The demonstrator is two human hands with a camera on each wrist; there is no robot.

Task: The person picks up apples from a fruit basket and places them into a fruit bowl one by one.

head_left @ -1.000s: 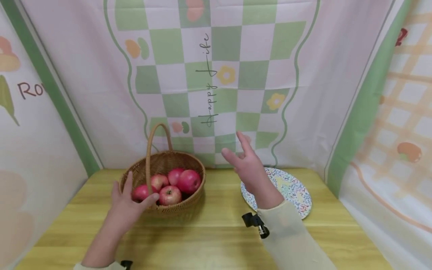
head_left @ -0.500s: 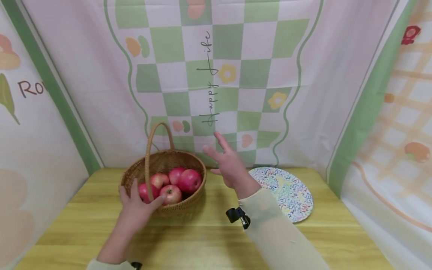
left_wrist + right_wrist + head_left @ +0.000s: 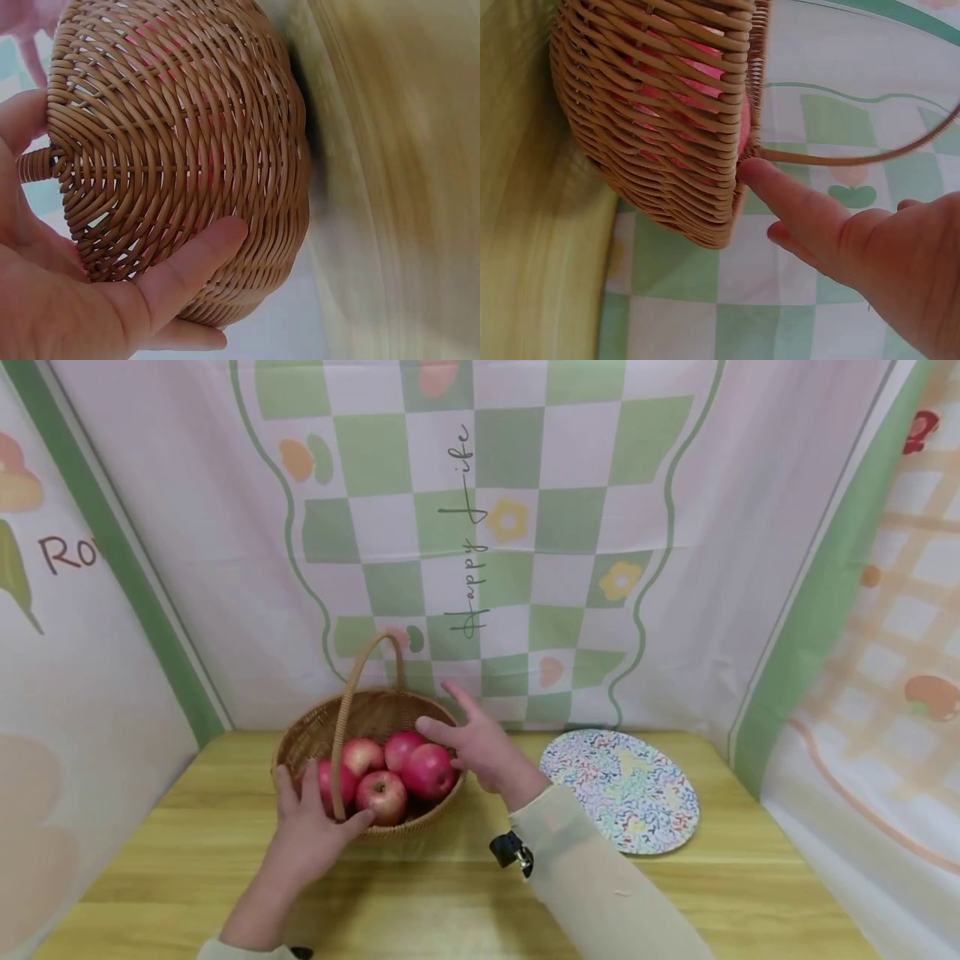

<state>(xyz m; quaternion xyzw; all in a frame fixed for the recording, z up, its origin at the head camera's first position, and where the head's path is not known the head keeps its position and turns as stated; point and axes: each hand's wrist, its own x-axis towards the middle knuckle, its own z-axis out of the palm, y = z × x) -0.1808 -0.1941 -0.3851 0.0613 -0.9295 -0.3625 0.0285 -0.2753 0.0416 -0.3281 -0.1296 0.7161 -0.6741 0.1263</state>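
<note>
The wicker basket (image 3: 313, 737) sits left of the patterned oval mat (image 3: 624, 793) on the surface (image 3: 450, 902), and its curved walls probably keep the red apples (image 3: 382, 797) gathered together inside. A hand stands at either side, a placement that would suit steadying the rim. The left hand (image 3: 313, 837) has a wide grip, thumb over the rim by the handle (image 3: 347, 727), fingers spread straight down the outer wall. The right hand (image 3: 489, 748) slants in from the right, grip also wide, thumb touching the rim, forefinger stretched forward.
</note>
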